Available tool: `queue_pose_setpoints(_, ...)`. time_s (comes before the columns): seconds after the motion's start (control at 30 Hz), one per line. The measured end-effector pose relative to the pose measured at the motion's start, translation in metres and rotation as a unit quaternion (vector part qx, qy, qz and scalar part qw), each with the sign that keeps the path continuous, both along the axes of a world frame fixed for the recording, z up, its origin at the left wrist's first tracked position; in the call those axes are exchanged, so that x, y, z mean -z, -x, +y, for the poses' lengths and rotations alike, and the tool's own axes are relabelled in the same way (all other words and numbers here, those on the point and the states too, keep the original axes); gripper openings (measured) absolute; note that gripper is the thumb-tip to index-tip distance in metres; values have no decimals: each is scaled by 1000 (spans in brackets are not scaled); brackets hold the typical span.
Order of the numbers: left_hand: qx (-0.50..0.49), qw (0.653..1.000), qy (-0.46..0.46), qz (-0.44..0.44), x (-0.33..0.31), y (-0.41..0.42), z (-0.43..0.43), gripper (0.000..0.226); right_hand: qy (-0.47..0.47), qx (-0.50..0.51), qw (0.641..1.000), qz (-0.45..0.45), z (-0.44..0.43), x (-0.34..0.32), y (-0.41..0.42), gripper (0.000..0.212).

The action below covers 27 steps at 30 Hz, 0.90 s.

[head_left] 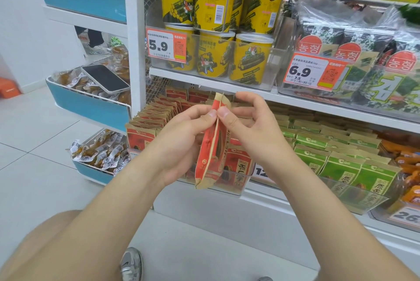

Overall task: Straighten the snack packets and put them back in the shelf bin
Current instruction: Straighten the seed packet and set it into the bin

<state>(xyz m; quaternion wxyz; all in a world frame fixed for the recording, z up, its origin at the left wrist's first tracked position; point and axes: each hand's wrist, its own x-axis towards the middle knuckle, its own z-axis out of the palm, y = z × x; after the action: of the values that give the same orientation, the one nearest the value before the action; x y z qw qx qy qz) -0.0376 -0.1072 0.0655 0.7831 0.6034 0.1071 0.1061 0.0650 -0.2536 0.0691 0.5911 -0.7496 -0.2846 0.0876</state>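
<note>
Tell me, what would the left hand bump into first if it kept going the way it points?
The red snack packet, which the left hand is pinching. Just beyond it is the right hand, though depth is hard to judge.

The shop is bright, with even white light all over; shadows are soft and faint; shiny spots sit on the clear seaweed bags (327, 11) and the pale floor (34, 144); straight shelf (204, 79) lines bend near the edges; the bottom corners look stretched and a bit soft.
</note>
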Motion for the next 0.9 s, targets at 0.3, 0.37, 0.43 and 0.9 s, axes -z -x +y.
queue_pose_setpoints(0.3, -53, 997, -58, -3, -3, 6, -5, 25, 51, -35, 996, -66, -3, -2, -2, 13)
queue_pose_setpoints(0.37, -91, 995, -43, -6, -2, 4, -5, 22, 34, -26, 999, -30, -2, -2, -1, 14)
queue_pose_setpoints(0.43, -117, 993, -19, -11, -1, 2, -6, 21, 6, -15, 1000, 11, 0, -2, -1, 15)
queue_pose_setpoints(0.9, -94, 988, 123, 17, 7, -13, -12, 34, -57, 22, 991, 120, -7, -7, 2, 27)
